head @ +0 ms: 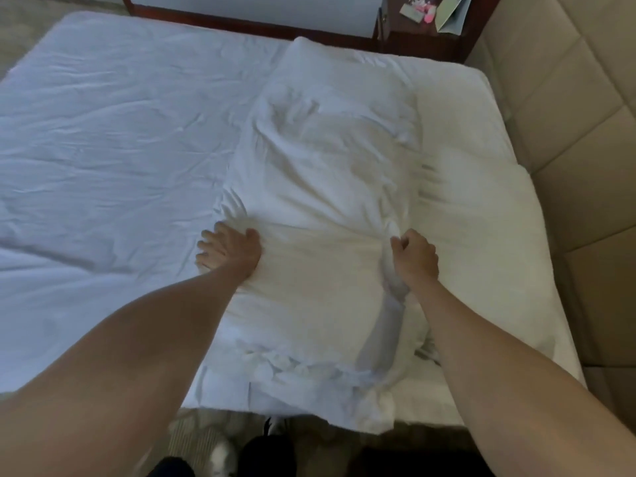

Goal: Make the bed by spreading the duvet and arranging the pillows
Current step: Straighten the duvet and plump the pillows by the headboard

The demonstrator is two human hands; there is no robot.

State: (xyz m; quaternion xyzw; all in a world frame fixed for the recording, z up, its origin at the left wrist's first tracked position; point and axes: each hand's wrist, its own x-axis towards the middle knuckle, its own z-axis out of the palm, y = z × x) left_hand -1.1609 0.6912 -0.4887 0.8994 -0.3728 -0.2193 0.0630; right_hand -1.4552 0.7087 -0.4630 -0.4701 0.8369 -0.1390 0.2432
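Pinching fold of bunched white cotton duvet [327, 187]: right hand [414, 258] | left hand [229, 251] splayed flat, pressing its edge | long axis ran away from person

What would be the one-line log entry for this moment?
stage: spreading duvet | left hand: flat on duvet edge | right hand: grips duvet fold | sheet: left half uncovered | pillows: cannot tell

The duvet [330, 187] hides the right half of the bed [103, 132]. The left hand [229, 251] fingertips sink into its folds. The bedside table [423, 32] is cut off by the top edge; the small items [418, 10] on it are too blurred to identify.
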